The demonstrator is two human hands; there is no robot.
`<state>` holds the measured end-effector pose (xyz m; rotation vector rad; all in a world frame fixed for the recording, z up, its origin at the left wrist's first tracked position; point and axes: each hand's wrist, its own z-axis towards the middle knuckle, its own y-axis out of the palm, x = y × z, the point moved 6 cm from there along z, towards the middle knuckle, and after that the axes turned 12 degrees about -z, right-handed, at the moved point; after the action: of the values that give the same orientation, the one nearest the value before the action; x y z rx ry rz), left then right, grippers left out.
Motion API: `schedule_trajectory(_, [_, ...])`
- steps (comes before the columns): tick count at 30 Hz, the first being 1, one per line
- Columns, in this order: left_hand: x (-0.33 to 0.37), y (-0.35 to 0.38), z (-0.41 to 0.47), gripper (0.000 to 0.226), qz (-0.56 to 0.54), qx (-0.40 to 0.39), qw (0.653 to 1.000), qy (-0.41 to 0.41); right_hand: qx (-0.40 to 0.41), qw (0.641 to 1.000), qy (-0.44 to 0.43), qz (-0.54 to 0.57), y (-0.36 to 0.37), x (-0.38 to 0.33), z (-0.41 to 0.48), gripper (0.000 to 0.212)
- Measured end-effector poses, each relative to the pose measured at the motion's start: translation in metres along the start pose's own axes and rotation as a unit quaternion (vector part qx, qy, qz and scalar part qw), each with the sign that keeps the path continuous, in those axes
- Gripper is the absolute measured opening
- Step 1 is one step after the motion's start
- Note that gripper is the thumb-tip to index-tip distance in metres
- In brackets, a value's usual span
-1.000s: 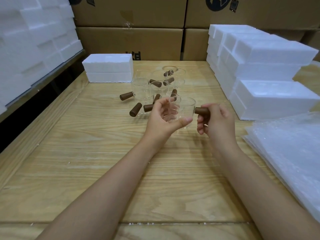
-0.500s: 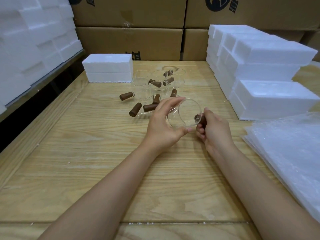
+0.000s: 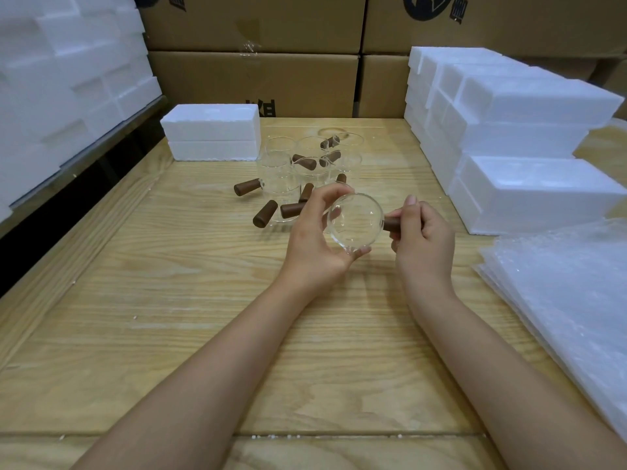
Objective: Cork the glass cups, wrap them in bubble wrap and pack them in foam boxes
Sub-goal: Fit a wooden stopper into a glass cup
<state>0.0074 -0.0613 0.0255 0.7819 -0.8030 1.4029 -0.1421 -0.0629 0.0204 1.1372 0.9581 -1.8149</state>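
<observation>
Now left hand [image 3: 314, 245] gripping glass cup [image 3: 356, 223] tilted further toward camera, right hand [image 3: 422, 232] grasping cork [image 3: 392, 224]

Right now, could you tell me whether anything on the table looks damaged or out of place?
Nothing looks broken. White crumbs speckle the wooden table near its front seam, likely shed from the foam boxes.

Both forearms bare to frame edge, no sleeves seen. Left hand [image 3: 314, 245] and right hand [image 3: 422, 237] ungloved. No rings, watch or bands seen. Nails kept short, unpainted, by the look of it.
</observation>
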Motion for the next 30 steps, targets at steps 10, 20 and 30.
schedule_trajectory(10, [0.006, -0.001, -0.002, 0.072, 0.089, -0.016, 0.995, 0.044, -0.044, 0.99, 0.115, 0.071, 0.009, 0.016, 0.001, 0.045])
schedule_trajectory(20, [0.008, -0.005, -0.003, 0.073, 0.071, 0.004, 0.997, -0.011, -0.041, 0.986, 0.14, 0.076, 0.005, 0.017, 0.002, 0.044])
schedule_trajectory(30, [-0.003, -0.006, -0.003, 0.073, -0.009, 0.002, 0.996, -0.084, 0.005, 0.999, 0.029, 0.026, -0.007, 0.0, 0.0, 0.045])
